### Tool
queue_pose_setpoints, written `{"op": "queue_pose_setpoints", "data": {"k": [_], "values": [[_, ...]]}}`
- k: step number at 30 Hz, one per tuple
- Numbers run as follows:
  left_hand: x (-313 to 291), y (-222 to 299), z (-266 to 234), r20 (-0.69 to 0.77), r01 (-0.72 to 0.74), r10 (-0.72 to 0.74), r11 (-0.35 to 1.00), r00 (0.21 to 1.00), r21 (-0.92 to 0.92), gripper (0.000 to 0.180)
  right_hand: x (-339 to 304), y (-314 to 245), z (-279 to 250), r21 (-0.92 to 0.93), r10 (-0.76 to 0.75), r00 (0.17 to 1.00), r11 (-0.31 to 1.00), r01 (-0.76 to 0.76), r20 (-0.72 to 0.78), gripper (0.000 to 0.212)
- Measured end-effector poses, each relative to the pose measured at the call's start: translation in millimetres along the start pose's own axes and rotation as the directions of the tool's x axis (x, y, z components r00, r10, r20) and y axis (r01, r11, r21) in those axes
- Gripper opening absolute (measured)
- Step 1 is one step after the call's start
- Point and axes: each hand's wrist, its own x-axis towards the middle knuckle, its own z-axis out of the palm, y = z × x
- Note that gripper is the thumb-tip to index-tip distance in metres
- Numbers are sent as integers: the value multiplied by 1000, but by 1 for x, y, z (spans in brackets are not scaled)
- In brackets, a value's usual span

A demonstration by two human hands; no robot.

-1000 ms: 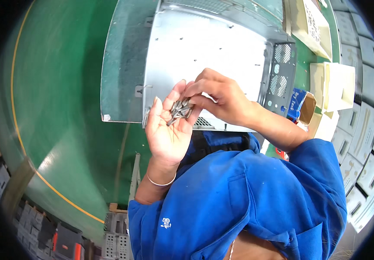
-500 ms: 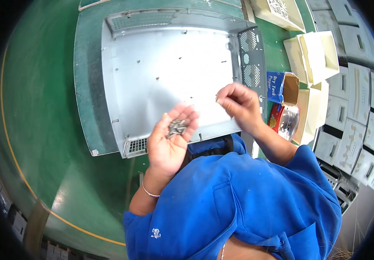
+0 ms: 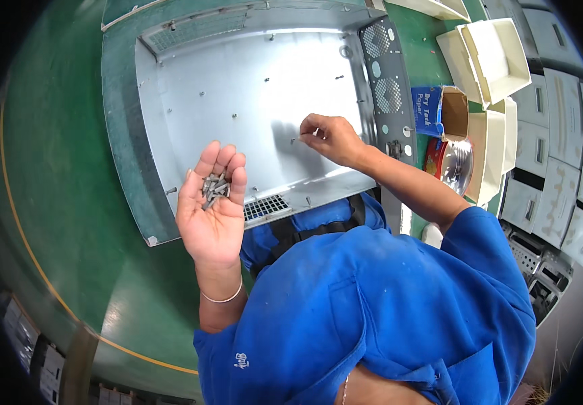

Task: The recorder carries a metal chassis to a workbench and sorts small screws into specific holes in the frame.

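In my left hand (image 3: 212,219), palm up and cupped, lies a small pile of grey metal cylinders (image 3: 216,190), like short pins or standoffs. That hand is over the near left corner of a large shallow sheet-metal chassis (image 3: 251,152). My right hand (image 3: 335,138) is over the chassis floor with thumb and forefinger pinched; whatever sits between the fingertips is too small to make out. A short stud (image 3: 293,141) stands just below these fingertips. More small studs (image 3: 235,115) rise from the floor, spaced apart.
Under the chassis is a green-topped table (image 3: 121,145). On its right are a blue cardboard box (image 3: 426,111), a red package (image 3: 434,156) with a clear round container (image 3: 458,165), and cream plastic bins (image 3: 487,152). Grey metal cases (image 3: 555,121) are stacked farther right.
My left hand has moved left with the metal cylinders. My right hand has moved left and inward over the chassis floor, still pinched. The whole view has shifted slightly.
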Motion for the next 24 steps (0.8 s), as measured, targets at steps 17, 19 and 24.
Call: {"op": "queue_pose_setpoints", "data": {"k": [17, 19, 24], "values": [[0, -39, 66, 494, 466, -575, 818, 652, 338, 32, -72, 2, -114, 775, 317, 866, 620, 119, -387, 4], [3, -41, 91, 576, 666, -711, 659, 402, 349, 32, -77, -1, -106, 788, 361, 832, 601, 138, -421, 5], [-25, -76, 113, 824, 796, -412, 601, 390, -76, 37, -91, 3, -96, 836, 350, 870, 535, 119, -348, 11]]}}
